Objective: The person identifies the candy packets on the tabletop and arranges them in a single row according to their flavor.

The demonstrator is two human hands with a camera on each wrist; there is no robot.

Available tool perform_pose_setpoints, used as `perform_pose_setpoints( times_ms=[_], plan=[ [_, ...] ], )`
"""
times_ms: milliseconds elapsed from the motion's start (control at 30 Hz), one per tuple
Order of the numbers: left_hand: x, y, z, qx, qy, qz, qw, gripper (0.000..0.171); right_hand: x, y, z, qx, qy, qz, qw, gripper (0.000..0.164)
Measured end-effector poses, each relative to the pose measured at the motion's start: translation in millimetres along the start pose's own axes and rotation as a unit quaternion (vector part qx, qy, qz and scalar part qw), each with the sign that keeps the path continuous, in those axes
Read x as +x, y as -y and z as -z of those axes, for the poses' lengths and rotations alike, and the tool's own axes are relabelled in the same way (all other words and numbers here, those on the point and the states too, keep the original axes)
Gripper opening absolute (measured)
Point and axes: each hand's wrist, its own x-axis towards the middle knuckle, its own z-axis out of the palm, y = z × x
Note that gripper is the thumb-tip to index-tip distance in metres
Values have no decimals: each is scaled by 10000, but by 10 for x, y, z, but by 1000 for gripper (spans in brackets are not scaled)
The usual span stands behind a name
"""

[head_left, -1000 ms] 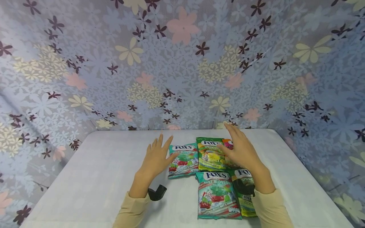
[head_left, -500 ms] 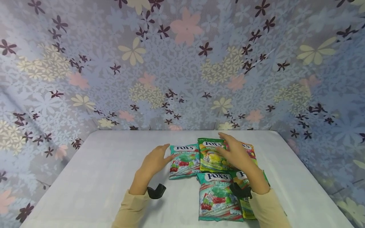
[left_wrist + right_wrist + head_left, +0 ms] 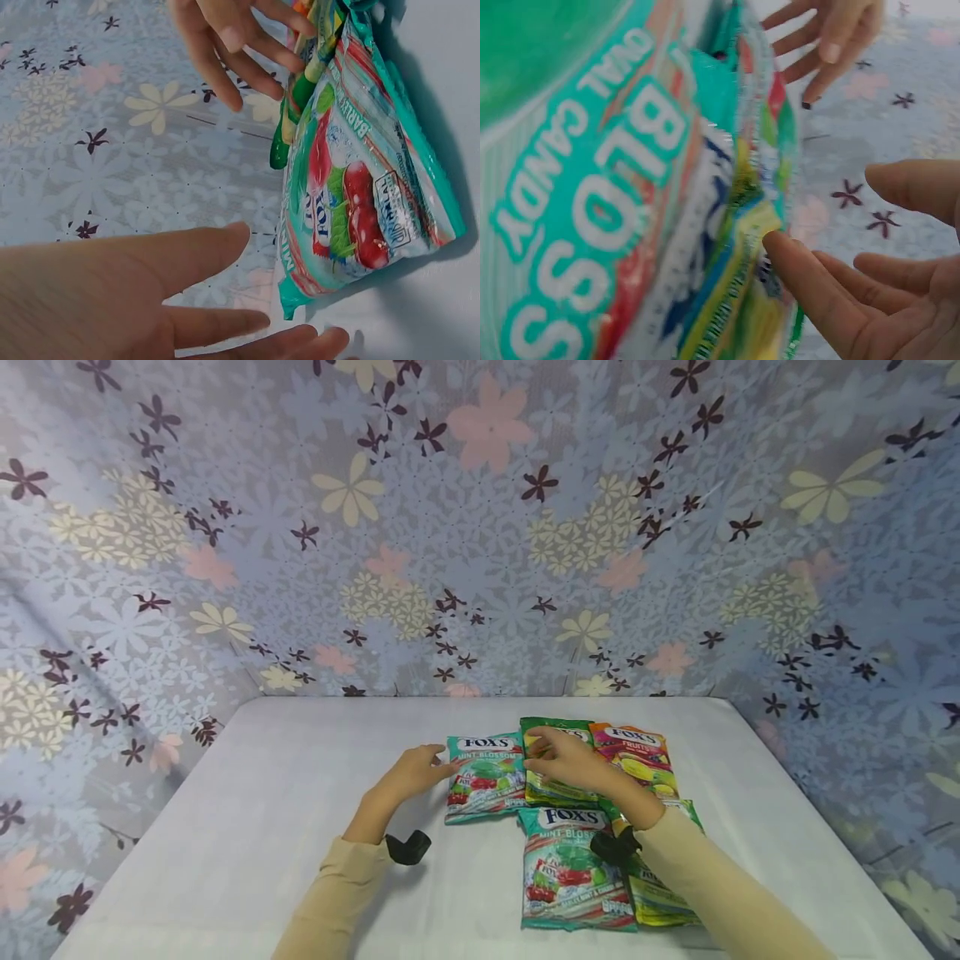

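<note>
My left hand (image 3: 408, 775) is beside the left edge of a teal Fox's Mint Blossom candy bag (image 3: 486, 781) at the back of the white table. Its fingers look loosely extended in the left wrist view, thumb apart, with nothing held. My right hand (image 3: 573, 762) hovers over a green and yellow Fox's candy bag (image 3: 557, 792), partly hiding it. In the right wrist view its fingers (image 3: 817, 292) are spread and relaxed near that bag; contact is hard to tell. The two bags lie side by side.
An orange and purple Fox's Fruits bag (image 3: 641, 756) lies at the back right. In front are another Mint Blossom bag (image 3: 566, 885) and a green and yellow bag (image 3: 660, 897), partly covered by the right arm. A flowered cloth (image 3: 480, 568) hangs behind the table (image 3: 262, 827).
My right hand has moved left and down, from above the Fruits bag to over the green and yellow bag. My left hand has lowered beside the Mint Blossom bag. The bags look unmoved.
</note>
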Motion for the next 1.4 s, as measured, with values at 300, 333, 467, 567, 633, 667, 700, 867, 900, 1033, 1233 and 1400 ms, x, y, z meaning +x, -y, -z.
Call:
perform_pose_setpoints(
  times_ms=[300,333,467,567,633,667,700,867,900,1033,1233,1400],
  plan=[
    [77,32,-78,-856,96,401,9955,61,144,-87,-54,132,211,-465,9986,65],
    [82,41,-89,-916,115,413,9949,60,156,-90,-62,189,257,-600,9977,66],
    [96,63,-128,-922,66,407,9949,57,211,-111,-67,481,397,-995,9931,67],
    [109,71,-145,-730,-4,372,9966,56,247,-116,-54,807,627,-1099,9887,49],
    [118,70,-152,-583,-41,361,9976,55,257,-107,-45,889,818,-1087,9867,31],
    [123,71,-156,-522,-62,346,9980,54,262,-94,-46,971,898,-1089,9852,19],
    [128,69,-163,-541,-65,348,9979,53,268,-88,-53,1012,928,-1068,9848,15],
    [131,56,-185,-840,-83,441,9955,51,281,-43,-109,1297,734,-1322,9800,28],
    [129,51,-185,-905,-87,476,9947,51,279,-39,-118,1349,647,-1382,9790,18],
    [116,44,-186,-1250,-73,569,9905,51,274,-21,-146,1579,339,-1604,9737,34],
    [100,52,-187,-1705,-132,568,9836,50,275,13,-174,1555,1,-1739,9724,43],
    [102,96,-183,-1508,-424,565,9860,49,284,25,-213,1920,-197,-1784,9648,68]
  ],
)
